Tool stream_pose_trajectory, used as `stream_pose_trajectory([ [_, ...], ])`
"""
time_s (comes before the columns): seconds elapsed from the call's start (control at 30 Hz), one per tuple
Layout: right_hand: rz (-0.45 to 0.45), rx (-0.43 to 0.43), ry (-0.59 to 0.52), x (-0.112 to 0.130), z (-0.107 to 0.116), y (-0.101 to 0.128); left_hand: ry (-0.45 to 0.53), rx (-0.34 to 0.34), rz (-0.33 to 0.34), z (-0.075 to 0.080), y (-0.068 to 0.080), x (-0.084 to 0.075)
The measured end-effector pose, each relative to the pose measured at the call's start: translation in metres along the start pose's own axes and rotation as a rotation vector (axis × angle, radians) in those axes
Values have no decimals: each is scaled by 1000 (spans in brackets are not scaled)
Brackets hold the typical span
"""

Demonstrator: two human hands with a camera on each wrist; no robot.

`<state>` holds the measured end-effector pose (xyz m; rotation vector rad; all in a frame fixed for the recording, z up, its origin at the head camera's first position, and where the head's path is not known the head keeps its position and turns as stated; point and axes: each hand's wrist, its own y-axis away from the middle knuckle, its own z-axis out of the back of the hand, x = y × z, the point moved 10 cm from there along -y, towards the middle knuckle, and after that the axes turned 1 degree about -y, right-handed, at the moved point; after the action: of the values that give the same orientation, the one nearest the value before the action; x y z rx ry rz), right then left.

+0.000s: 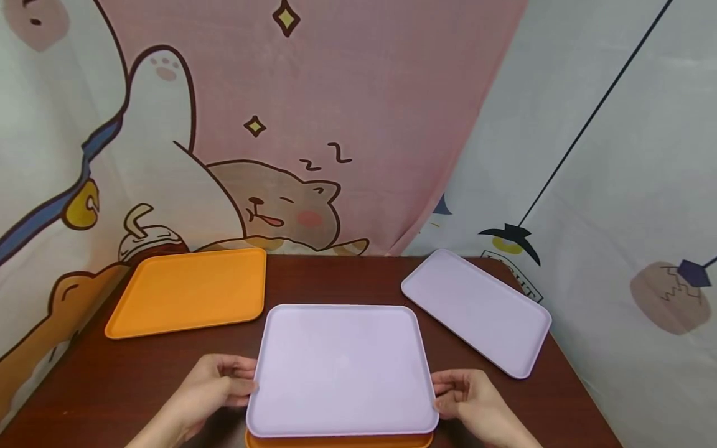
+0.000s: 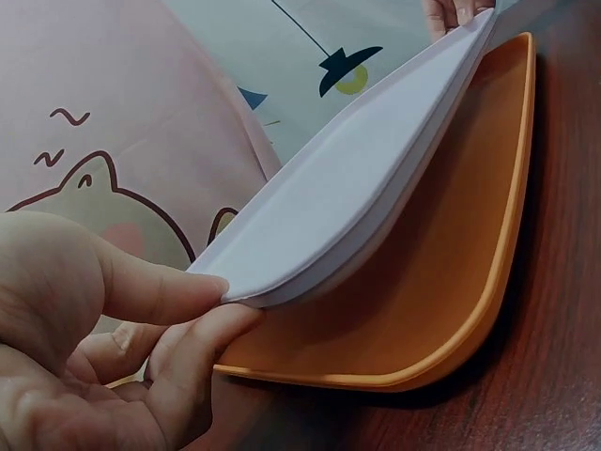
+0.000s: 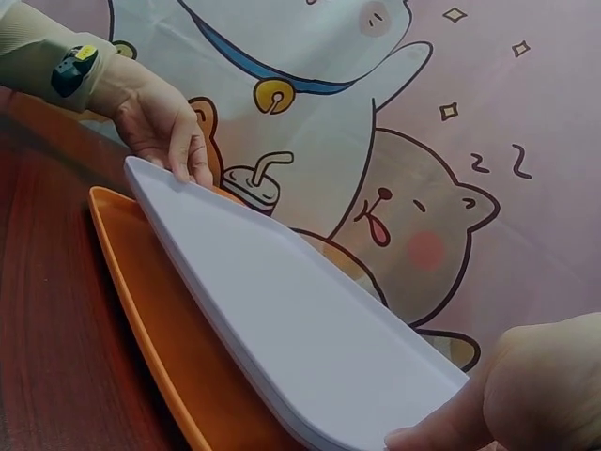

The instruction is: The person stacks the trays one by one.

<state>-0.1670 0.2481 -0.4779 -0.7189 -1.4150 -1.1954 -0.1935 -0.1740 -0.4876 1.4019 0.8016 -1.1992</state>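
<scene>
Between my two hands is a pale lilac tray, raised above an orange tray that lies on the table. My left hand pinches its left edge, thumb on top and fingers beneath. At the opposite edge my right hand pinches the rim the same way. In the left wrist view a gap shows between the lilac tray and the orange one below. From the head view, only a front strip of that lower orange tray shows.
Another orange tray lies at the back left of the dark wooden table. A narrower lilac tray rests at an angle on the right. Behind the table hangs a printed cartoon cloth.
</scene>
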Motion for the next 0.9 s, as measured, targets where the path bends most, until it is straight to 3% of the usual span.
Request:
stream_pose_trajectory([
  [0.2,-19,-5,9,-6,1,1,-3,24,-9,-1,0,3],
  [0.9,-65,-19,36,-19,1,-2,-48,17,7,-3,-1,13],
])
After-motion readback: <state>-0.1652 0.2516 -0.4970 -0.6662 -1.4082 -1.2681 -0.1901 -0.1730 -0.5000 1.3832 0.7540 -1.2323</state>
